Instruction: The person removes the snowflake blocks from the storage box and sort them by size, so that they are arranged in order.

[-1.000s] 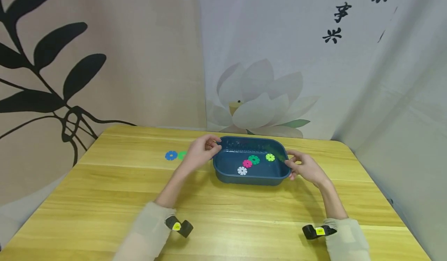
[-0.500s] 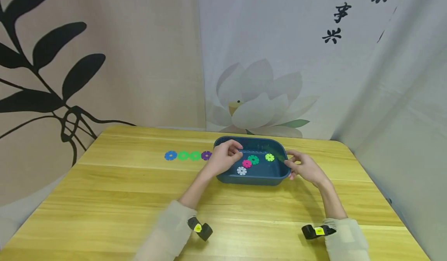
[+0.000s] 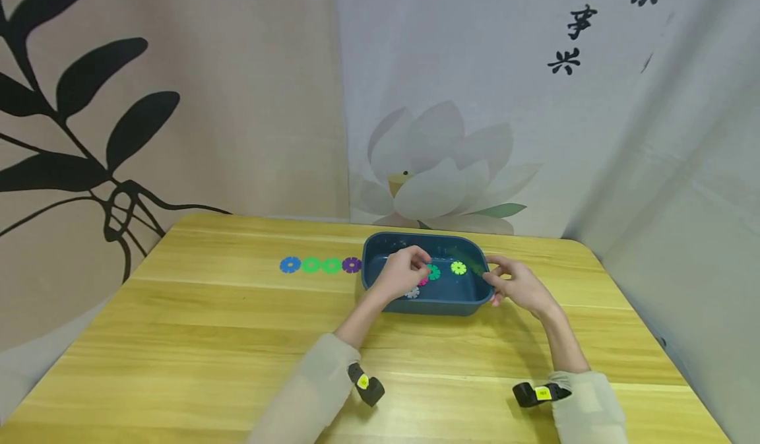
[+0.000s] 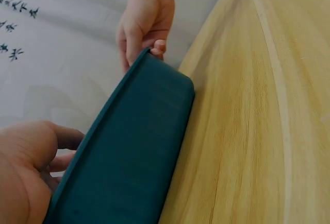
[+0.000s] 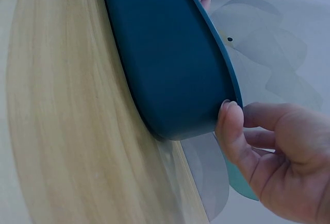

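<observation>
Head: L hand (image 3: 404, 274), fingers bent, was over dk-blue oblong plastic bin (image 3: 442, 307) nr yellow wood-grain table's (image 3: 237, 325) far edge, green flower-shaped plastic disc (image 3: 436, 272) just beside fingertips. L wrist: rim hid tips, grip unclear. R wrist: R hand (image 5: 281, 159) pinched rim.

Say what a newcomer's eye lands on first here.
Probably the dark blue tub near the table's far edge, with the left hand reaching in over the discs and the right hand pinching its right-end rim. Next, the bright row to the tub's left: blue disc, two light-green discs, purple disc. Behind, the bold black leaf print fills the backdrop's left side.
</observation>
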A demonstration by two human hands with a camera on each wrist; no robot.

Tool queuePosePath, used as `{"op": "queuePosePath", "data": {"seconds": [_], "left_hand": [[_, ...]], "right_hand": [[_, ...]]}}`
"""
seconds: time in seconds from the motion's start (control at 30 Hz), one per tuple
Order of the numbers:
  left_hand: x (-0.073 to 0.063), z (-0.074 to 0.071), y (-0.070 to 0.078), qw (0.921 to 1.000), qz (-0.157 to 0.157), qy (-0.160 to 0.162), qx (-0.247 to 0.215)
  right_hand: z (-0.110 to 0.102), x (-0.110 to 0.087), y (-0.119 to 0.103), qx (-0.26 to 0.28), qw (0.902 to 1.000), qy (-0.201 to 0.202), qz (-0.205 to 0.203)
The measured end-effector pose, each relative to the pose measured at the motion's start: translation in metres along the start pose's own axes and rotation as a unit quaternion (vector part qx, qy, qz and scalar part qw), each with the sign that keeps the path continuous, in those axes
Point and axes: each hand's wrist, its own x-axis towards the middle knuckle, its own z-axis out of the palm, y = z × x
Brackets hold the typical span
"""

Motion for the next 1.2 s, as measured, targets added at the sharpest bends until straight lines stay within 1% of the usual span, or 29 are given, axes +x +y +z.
{"op": "queuePosePath", "data": {"seconds": [0.23,0.4,0.53,0.63,0.73,0.87,0.97,1.1,1.2], "left_hand": [[0.014,0.011,0.003,0.9994,-0.023,-0.016,0.021],[0.022,0.017,0.001,0.9983,-0.038,-0.021,0.04],[0.028,0.019,-0.001,0.9957,-0.054,-0.037,0.065],[0.031,0.019,-0.003,0.9915,-0.074,-0.056,0.091],[0.033,0.019,-0.004,0.9862,-0.096,-0.068,0.116],[0.037,0.018,-0.004,0.9811,-0.118,-0.069,0.137],[0.039,0.018,-0.004,0.9771,-0.128,-0.072,0.155],[0.042,0.022,-0.004,0.969,-0.138,-0.074,0.191],[0.043,0.024,-0.004,0.9643,-0.145,-0.072,0.209]], "right_hand": [[-0.001,-0.001,0.002,-0.001,1.0,0.001,-0.001],[0.001,-0.001,0.0,0.001,1.0,-0.001,-0.006],[0.002,0.0,-0.001,0.004,1.0,-0.002,-0.008],[0.002,0.0,-0.002,0.005,0.9999,-0.002,-0.011],[0.002,0.0,-0.002,0.003,0.9999,-0.001,-0.014],[0.002,0.0,-0.002,0.002,1.0,-0.001,-0.009],[0.002,0.001,-0.002,0.001,1.0,0.0,-0.005],[0.001,0.0,-0.001,-0.001,1.0,-0.001,-0.004],[0.0,0.0,0.0,-0.003,1.0,0.0,-0.004]]}}
